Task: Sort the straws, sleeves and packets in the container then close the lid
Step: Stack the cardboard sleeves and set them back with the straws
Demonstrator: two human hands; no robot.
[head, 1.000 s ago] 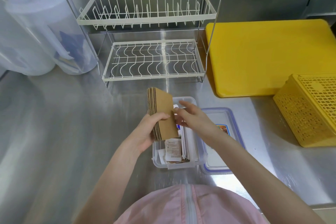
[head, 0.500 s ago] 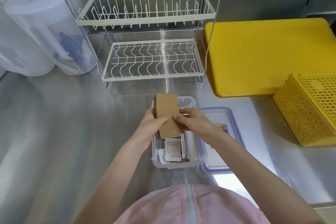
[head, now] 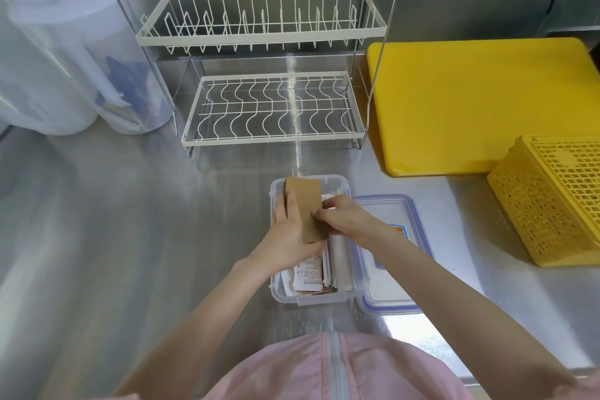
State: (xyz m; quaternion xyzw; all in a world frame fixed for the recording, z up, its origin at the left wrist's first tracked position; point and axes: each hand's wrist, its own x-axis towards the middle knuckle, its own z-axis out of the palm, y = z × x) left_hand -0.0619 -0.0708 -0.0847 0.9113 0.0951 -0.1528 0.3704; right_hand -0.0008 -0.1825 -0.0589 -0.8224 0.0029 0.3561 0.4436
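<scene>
Brown cardboard sleeves [head: 303,209], a stack whose number cannot be counted, are gripped by the left hand [head: 289,237] over the left half of one clear plastic container [head: 341,297], the stack tilted with its far end above the container's far rim. The right hand [head: 341,221] pinches the stack's right edge with curled fingers. One container stands near the front edge of the steel worktop [head: 130,253]; inside it, white printed packets [head: 308,276] lie at the near left and white wrapped straws [head: 339,256] run along the right wall; neither can be counted. One blue-rimmed lid [head: 399,269] lies flat on the worktop, touching the container's right side. One two-tier white wire rack [head: 269,75] stands behind the container toward the back edge. One yellow board [head: 480,107] lies at the back right, and one yellow perforated basket [head: 552,204] sits at the right edge, near the lid but apart from it. Bare steel extends left of the container to the left edge.
</scene>
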